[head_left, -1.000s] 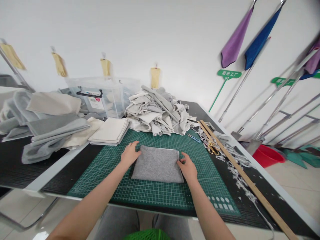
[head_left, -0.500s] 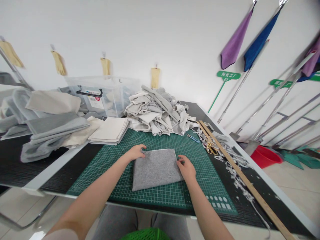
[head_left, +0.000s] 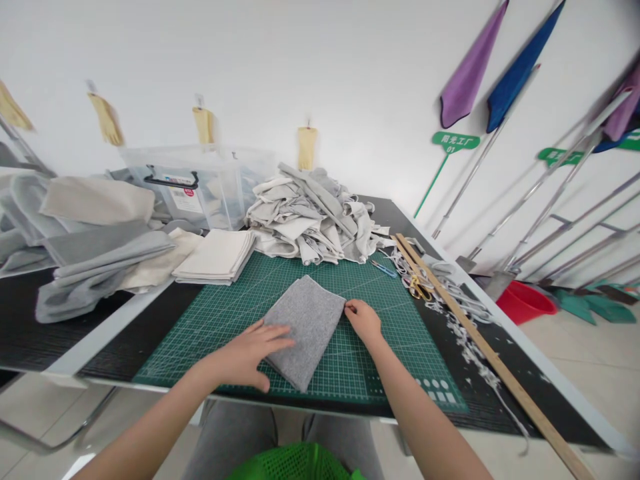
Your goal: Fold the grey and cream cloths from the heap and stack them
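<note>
A folded grey cloth [head_left: 311, 323] lies turned at an angle on the green cutting mat [head_left: 210, 333]. My left hand [head_left: 255, 350] rests on its left side, fingers spread and laid flat over the fabric. At the cloth's right corner, my right hand [head_left: 363, 320] pinches the edge between thumb and fingers. Beyond the cloth, a neat stack of off-white folded cloths [head_left: 215, 257] sits at the mat's far left corner. A heap of grey and white fabric pieces [head_left: 305, 217] covers the mat's far edge.
To the left are piled fabrics [head_left: 100, 247] and a clear plastic bin [head_left: 185, 193]. On the right lie a light-blue cutter [head_left: 384, 269], gold-handled scissors [head_left: 419, 288], a long wooden strip [head_left: 490, 353] and fabric scraps [head_left: 470, 343]. A red bucket [head_left: 525, 303] stands on the floor.
The grey cloth has been rotated on the mat, so one corner now points toward me. My left hand went from gripping its far left corner to lying flat on its left side.
</note>
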### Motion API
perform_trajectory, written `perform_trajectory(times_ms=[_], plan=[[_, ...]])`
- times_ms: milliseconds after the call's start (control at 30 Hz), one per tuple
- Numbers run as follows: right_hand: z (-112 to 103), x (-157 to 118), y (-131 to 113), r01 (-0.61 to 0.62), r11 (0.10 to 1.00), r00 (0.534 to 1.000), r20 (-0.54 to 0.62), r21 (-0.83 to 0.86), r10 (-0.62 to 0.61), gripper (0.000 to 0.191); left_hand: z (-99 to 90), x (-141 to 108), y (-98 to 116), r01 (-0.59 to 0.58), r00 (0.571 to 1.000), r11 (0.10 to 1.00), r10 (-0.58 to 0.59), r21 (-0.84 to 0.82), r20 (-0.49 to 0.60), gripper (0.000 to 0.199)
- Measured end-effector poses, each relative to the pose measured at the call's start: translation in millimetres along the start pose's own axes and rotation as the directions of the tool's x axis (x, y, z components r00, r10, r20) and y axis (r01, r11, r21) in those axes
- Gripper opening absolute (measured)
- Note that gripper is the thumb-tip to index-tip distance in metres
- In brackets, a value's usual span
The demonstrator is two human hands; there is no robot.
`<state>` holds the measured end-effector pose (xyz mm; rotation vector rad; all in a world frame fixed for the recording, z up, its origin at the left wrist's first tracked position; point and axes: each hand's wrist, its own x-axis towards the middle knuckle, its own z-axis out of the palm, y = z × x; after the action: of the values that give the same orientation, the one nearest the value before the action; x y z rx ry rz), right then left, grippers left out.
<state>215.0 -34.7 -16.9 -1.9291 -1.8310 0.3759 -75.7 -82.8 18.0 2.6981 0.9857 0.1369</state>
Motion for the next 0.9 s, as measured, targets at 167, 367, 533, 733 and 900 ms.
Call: perform_trajectory(times_ms=[167, 367, 533, 733, 900], plan=[[0.4, 18.2, 1.8, -0.047, 0.996, 0.999, 0.015, -0.071, 0.049, 0.016, 24.9, 12.9, 7.3, -0.122, 0.991, 0.992, 0.124, 0.035, -0.045, 0.049], [4.8, 37.6, 3.3, -0.158, 0.98, 0.987, -0.024, -0.116, 0.157, 0.019, 44.5, 25.6, 22.2, 0.088, 0.953, 0.995, -0.07, 0.049, -0.294, 0.043], [8.8, 37.2, 5.5, -0.164, 0.982, 0.986, -0.06, -0.098, 0.158, 0.019, 25.2, 26.8, 25.9, 0.015, 0.979, 0.999, -0.022, -0.036, -0.204, 0.048], [4.9, 30.7, 12.5, -0.082, 0.997, 0.994, -0.067, 0.009, 0.082, 0.02, 25.3, 19.0, 3.4, -0.025, 0.98, 0.998, 0.036, 0.06, -0.194, 0.068], [6.2, 33.2, 16.5, -0.081, 0.993, 0.992, -0.088, 0.081, 0.088, 0.019, 43.9, 19.0, -15.6, 0.069, 0.962, 0.986, -0.025, 0.153, -0.273, 0.067]])
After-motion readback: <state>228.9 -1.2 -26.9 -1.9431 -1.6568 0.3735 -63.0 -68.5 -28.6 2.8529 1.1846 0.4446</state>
